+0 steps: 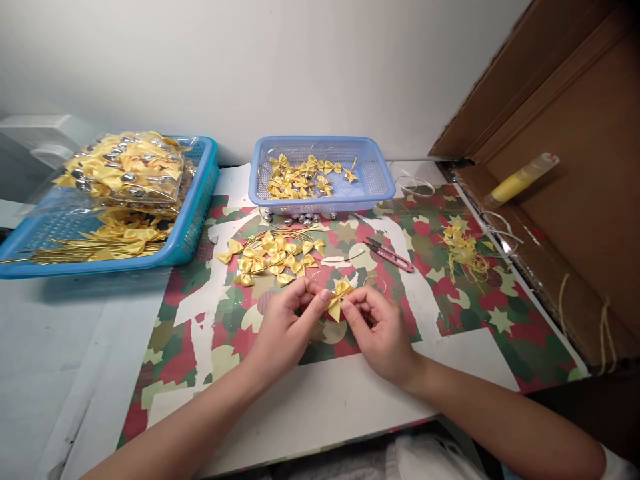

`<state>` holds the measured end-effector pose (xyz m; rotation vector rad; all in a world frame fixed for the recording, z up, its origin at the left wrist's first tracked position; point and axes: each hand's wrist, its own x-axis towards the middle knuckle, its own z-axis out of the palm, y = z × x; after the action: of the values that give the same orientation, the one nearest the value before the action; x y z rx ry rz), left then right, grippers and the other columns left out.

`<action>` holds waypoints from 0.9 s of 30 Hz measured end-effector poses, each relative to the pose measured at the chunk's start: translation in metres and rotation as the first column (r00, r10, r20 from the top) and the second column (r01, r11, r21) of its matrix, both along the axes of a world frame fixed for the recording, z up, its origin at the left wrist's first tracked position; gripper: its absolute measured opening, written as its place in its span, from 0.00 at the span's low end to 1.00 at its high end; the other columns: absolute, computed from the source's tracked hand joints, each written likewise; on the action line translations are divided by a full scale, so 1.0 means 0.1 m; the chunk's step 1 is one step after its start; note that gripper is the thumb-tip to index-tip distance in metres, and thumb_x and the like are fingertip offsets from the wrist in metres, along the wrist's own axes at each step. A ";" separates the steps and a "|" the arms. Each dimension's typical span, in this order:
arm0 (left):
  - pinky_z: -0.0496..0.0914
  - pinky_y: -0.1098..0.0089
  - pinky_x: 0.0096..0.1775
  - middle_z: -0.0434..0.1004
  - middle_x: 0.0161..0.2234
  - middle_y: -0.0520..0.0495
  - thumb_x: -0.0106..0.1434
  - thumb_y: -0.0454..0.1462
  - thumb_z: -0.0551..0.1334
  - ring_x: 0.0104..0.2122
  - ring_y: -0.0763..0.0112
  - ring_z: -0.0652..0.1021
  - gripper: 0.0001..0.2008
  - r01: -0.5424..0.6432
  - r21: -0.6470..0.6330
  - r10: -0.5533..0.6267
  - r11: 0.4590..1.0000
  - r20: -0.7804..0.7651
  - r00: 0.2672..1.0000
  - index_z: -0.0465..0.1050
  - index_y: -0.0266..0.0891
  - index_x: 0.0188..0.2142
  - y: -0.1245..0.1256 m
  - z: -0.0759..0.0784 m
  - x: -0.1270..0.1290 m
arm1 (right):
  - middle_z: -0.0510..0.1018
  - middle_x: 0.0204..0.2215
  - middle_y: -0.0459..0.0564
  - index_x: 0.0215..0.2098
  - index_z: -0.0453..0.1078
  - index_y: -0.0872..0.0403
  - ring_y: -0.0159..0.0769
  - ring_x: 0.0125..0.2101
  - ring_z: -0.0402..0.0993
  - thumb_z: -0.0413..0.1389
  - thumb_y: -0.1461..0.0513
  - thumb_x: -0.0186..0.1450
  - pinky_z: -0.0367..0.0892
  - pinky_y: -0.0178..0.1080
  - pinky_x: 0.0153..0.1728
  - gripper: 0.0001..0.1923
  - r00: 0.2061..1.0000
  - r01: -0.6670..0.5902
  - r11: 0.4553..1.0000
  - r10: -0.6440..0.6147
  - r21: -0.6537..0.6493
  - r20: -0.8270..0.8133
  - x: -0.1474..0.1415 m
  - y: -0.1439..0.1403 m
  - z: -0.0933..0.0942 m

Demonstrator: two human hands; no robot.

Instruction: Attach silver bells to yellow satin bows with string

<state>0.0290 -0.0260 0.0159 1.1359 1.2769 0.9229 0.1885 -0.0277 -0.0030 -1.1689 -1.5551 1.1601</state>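
Between my two hands is a yellow ribbon bow [340,297], with thin gold cord curling out on both sides. My left hand [296,313] pinches its left side between thumb and fingers. The right side is pinched by my right hand [373,323]. Just beyond them lies a loose pile of yellow bows [275,253] with gold cords attached. Several silver bells [303,218] sit between that pile and the blue basket. A pair of thread snips [390,255] with pinkish handles rests behind my right hand.
A blue basket [323,201] at the back holds bows with bells. At left, a larger blue basket [203,193] carries a filled plastic bag [127,170] and corded bows. Yellow scraps [463,250] lie at right, near a cardboard wall [565,133] with a yellow tube [523,179].
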 end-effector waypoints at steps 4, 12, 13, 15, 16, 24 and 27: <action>0.57 0.80 0.20 0.61 0.20 0.57 0.65 0.47 0.59 0.19 0.82 0.61 0.15 -0.019 0.026 0.020 0.999 -0.018 1.000 0.64 0.38 0.29 0.00 -0.01 0.00 | 0.59 0.17 0.38 0.30 0.62 0.54 0.25 0.16 0.53 0.51 0.61 0.68 0.49 0.31 0.17 0.08 1.000 -0.001 1.000 0.001 0.002 0.005 0.00 0.00 -0.01; 0.57 0.79 0.20 0.63 0.21 0.57 0.65 0.44 0.58 0.19 0.81 0.61 0.14 -0.020 0.139 0.033 0.990 -0.098 0.995 0.64 0.38 0.27 0.00 -0.04 -0.01 | 0.61 0.17 0.39 0.30 0.62 0.54 0.24 0.16 0.54 0.51 0.61 0.68 0.50 0.31 0.17 0.08 1.000 0.002 1.000 -0.002 0.003 -0.002 -0.01 0.00 -0.01; 0.57 0.79 0.20 0.63 0.21 0.57 0.65 0.44 0.58 0.19 0.81 0.61 0.14 -0.021 0.153 0.038 0.988 -0.110 0.993 0.64 0.38 0.27 0.00 -0.04 -0.01 | 0.61 0.17 0.39 0.30 0.62 0.54 0.24 0.16 0.54 0.51 0.61 0.68 0.50 0.31 0.17 0.08 1.000 0.001 1.000 -0.001 0.005 -0.006 -0.01 0.00 0.00; 0.57 0.79 0.20 0.63 0.20 0.56 0.65 0.43 0.58 0.19 0.81 0.62 0.14 -0.025 0.170 0.047 0.985 -0.129 0.991 0.64 0.38 0.27 -0.01 -0.03 -0.01 | 0.61 0.16 0.39 0.29 0.61 0.54 0.24 0.16 0.54 0.51 0.61 0.67 0.50 0.31 0.17 0.08 1.000 0.000 1.000 0.000 0.006 -0.012 -0.01 0.00 0.01; 0.57 0.79 0.20 0.63 0.20 0.56 0.65 0.43 0.58 0.19 0.81 0.62 0.14 -0.028 0.175 0.052 0.984 -0.136 0.989 0.64 0.38 0.27 -0.01 -0.03 -0.01 | 0.61 0.16 0.38 0.29 0.61 0.54 0.24 0.16 0.54 0.51 0.61 0.67 0.50 0.31 0.17 0.09 1.000 0.003 1.000 -0.003 0.007 -0.014 -0.02 -0.01 0.01; 0.58 0.79 0.20 0.64 0.19 0.57 0.65 0.42 0.59 0.18 0.80 0.64 0.13 -0.032 0.237 0.080 0.971 -0.194 0.978 0.65 0.38 0.25 -0.01 -0.02 0.02 | 0.58 0.16 0.38 0.29 0.60 0.53 0.24 0.15 0.52 0.50 0.60 0.68 0.48 0.31 0.17 0.09 1.000 0.016 1.000 -0.016 -0.003 -0.011 -0.03 -0.01 -0.01; 0.59 0.79 0.21 0.65 0.19 0.56 0.65 0.41 0.59 0.19 0.80 0.65 0.13 -0.020 0.261 0.079 0.965 -0.219 0.973 0.66 0.38 0.25 -0.01 -0.01 0.03 | 0.59 0.16 0.38 0.29 0.60 0.53 0.24 0.15 0.52 0.50 0.60 0.68 0.49 0.32 0.17 0.09 1.000 0.021 1.000 -0.021 -0.009 -0.007 -0.02 -0.02 -0.01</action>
<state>0.0318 -0.0273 0.0153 1.4526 1.4033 1.0410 0.1860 -0.0295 -0.0038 -1.1828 -1.5304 1.1576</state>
